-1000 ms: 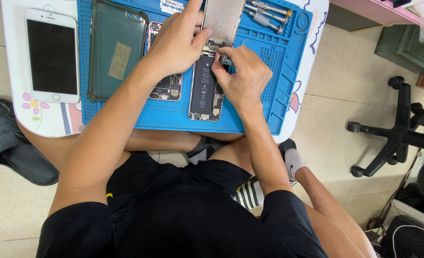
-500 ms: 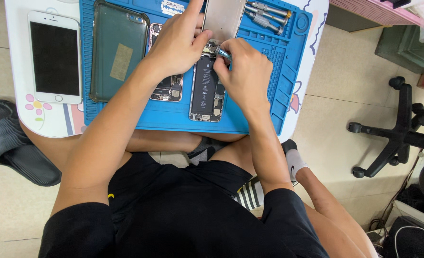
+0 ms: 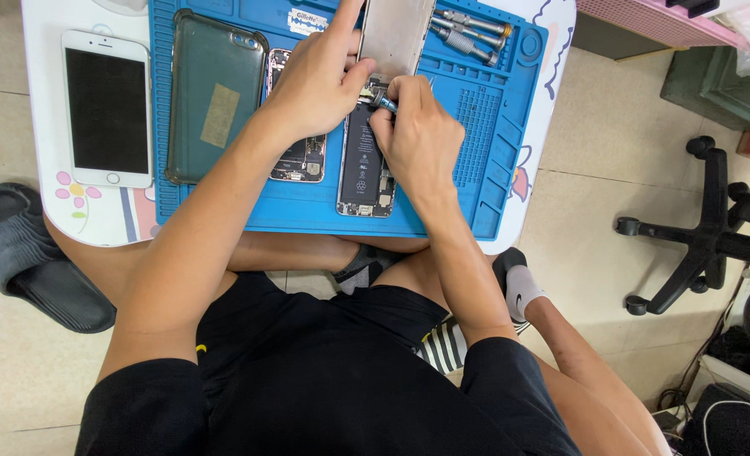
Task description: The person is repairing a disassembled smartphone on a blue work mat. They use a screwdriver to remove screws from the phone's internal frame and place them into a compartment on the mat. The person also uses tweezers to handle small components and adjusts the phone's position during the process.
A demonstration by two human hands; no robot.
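Note:
An opened phone body [image 3: 365, 165] with a black battery lies on a blue repair mat [image 3: 485, 160]. Its lifted screen panel [image 3: 396, 34] stands tilted above it. My left hand [image 3: 320, 80] rests on the phone's upper part, index finger stretched along the panel's edge. My right hand [image 3: 417, 139] grips a small screwdriver [image 3: 383, 102], its tip at the top of the open phone, between both hands. A second opened phone [image 3: 299, 156] lies partly under my left forearm.
A dark clear phone case [image 3: 213, 93] lies on the mat's left side. A white phone [image 3: 106, 108] rests on the white table [image 3: 96, 215] at left. Several screwdrivers [image 3: 468, 29] sit at the mat's top right. A slipper [image 3: 29, 253] and a chair base [image 3: 704, 232] are on the floor.
My right hand has shifted slightly up and left with the screwdriver toward the top of the open phone. My left hand stays on the phone.

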